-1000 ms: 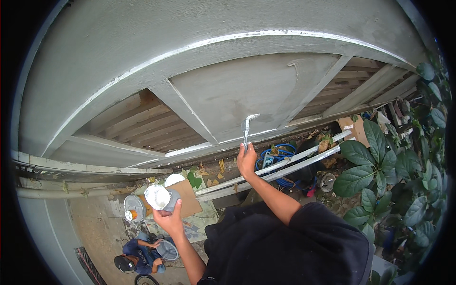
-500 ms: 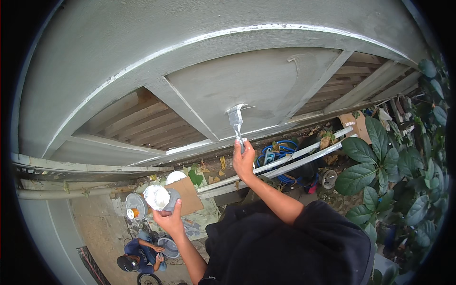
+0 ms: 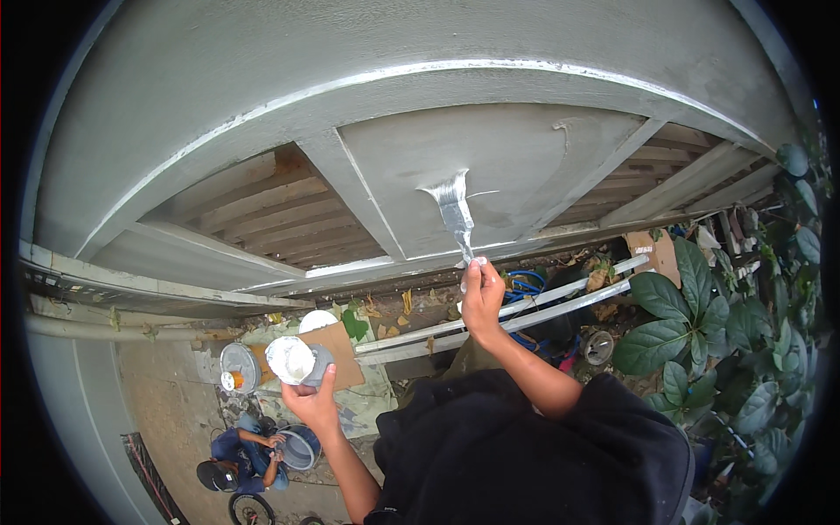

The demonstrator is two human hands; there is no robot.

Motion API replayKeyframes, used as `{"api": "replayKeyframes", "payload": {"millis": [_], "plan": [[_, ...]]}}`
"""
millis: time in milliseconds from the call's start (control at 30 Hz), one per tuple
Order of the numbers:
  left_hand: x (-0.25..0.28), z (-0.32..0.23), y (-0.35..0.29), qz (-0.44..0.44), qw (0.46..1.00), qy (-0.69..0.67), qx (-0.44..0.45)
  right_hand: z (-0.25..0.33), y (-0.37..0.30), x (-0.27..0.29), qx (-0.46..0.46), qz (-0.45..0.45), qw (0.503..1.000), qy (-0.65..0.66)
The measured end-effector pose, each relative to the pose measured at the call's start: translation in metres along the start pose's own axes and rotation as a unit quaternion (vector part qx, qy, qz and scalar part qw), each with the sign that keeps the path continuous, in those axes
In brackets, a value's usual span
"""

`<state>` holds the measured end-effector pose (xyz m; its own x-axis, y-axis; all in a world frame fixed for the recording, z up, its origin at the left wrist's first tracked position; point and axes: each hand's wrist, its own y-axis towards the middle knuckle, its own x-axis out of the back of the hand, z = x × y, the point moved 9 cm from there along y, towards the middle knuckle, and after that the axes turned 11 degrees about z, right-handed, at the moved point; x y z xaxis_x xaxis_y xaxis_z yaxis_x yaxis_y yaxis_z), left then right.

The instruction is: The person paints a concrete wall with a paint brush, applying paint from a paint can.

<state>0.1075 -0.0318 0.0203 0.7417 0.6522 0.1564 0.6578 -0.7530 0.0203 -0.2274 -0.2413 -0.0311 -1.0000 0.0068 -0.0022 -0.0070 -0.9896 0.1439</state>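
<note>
My right hand (image 3: 483,302) grips the handle of a flat paintbrush (image 3: 455,214). The brush is smeared with white, and its bristles splay against a grey panel (image 3: 516,144) of the wall. White streaks show on the panel beside the brush tip. Lower left, my left hand (image 3: 311,407) holds up a small paint pot (image 3: 291,360) with thick white paint in and around its mouth. Fingers and thumb wrap the pot's grey side.
Slatted openings (image 3: 280,206) flank the panel. Long pale bars (image 3: 507,315) lie below, near a blue hose (image 3: 525,287). A lidded bucket (image 3: 241,367) and cardboard (image 3: 341,350) sit left. Another person (image 3: 241,459) crouches with a grey bucket (image 3: 300,448). Leafy plants (image 3: 665,324) crowd the right.
My right hand and the brush have moved rightward in the picture, and the bristles now fan out on the panel. The left hand still holds the pot. The crouching person's bucket has tilted.
</note>
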Motion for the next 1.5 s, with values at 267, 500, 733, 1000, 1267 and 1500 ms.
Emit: {"api": "replayKeyframes", "payload": {"millis": [267, 500, 733, 1000, 1267, 1500], "plan": [[-0.001, 0.021, 0.002, 0.024, 0.999, -0.02, -0.009, 0.024, -0.02, 0.038, 0.053, 0.032, 0.978, -0.2], [-0.012, 0.014, 0.001, 0.055, 0.998, -0.02, -0.003, -0.013, 0.019, 0.038, 0.029, 0.008, 0.973, -0.228], [0.002, 0.002, -0.006, 0.02, 0.999, -0.018, -0.03, -0.109, 0.004, 0.058, -0.055, -0.044, 0.987, -0.145], [0.022, 0.011, -0.015, -0.009, 1.0, -0.006, -0.007, -0.146, -0.031, 0.088, -0.114, -0.157, 0.964, -0.18], [0.017, 0.007, -0.016, 0.002, 1.0, -0.006, -0.018, -0.117, -0.004, 0.031, -0.124, -0.072, 0.965, -0.22], [0.008, 0.002, -0.016, 0.026, 0.999, -0.031, -0.025, -0.075, 0.005, -0.04, -0.09, -0.027, 0.98, -0.173]]}}
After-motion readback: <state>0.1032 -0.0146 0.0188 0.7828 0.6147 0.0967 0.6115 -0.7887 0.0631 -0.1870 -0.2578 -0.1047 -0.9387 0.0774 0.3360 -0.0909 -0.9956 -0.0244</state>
